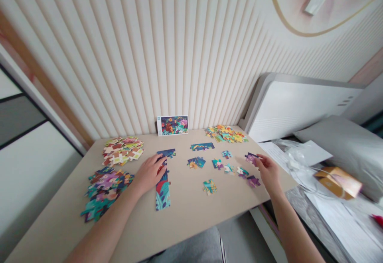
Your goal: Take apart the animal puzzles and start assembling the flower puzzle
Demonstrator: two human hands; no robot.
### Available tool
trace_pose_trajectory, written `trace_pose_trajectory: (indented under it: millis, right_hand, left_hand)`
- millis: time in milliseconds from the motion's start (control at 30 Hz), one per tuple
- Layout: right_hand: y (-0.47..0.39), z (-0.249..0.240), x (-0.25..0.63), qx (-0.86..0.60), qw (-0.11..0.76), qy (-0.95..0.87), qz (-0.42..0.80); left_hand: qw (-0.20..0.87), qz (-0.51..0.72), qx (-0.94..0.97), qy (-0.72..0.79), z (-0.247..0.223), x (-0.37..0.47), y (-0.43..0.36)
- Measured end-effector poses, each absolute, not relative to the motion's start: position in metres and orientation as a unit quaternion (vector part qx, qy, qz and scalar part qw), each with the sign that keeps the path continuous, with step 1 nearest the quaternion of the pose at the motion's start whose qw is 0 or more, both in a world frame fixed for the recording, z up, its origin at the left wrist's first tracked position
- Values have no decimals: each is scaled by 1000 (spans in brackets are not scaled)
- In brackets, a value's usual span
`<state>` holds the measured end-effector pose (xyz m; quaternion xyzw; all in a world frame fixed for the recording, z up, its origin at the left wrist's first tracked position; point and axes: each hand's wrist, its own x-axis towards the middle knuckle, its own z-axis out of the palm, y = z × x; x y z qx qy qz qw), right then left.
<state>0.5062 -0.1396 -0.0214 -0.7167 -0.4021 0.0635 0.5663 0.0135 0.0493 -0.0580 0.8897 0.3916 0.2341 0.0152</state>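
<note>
My left hand (150, 171) rests with fingers apart on the upper part of a joined vertical strip of puzzle pieces (163, 193), covering some of it. At the table's right side, my right hand (268, 171) pinches a purple puzzle piece (251, 158). Just below that lies another purple piece (253, 181). Between the hands are several loose or joined pieces, among them a dark blue strip (202, 146), an orange and blue group (196, 162) and a teal and yellow piece (210, 187).
A picture card (174, 125) leans against the ribbed wall. Piles of pieces lie at the back left (123, 150), at the left (106, 191) and at the back right (226, 134). Right of the table (185, 223) is a bed with papers, a pillow (344, 147) and an orange box (338, 182).
</note>
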Motion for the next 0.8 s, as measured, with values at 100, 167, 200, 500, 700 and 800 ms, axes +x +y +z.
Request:
trace_pose_trajectory:
  millis: [100,167,200,500,700,800]
  right_hand:
    - [-143,-30,522,-756,530,-382,44]
    - [-147,-35,530,-770,511,-379,50]
    - [-149,-36,532,-773,509,-376,54]
    - [-182,-29,551,-825,475,-306,-17]
    - [-191,-34,544,-787,487,-367,97]
    - [-196,-35,537,-777,488,-378,124]
  left_hand:
    - [15,234,889,392,-59,13,50]
    - [14,231,890,393,-59,13,51]
    - [14,231,890,392,-60,13,51]
    - [1,224,894,389,-59,13,51]
    - [10,230,893,388,-60,13,52]
    - [8,230,892,390,-61,13,51]
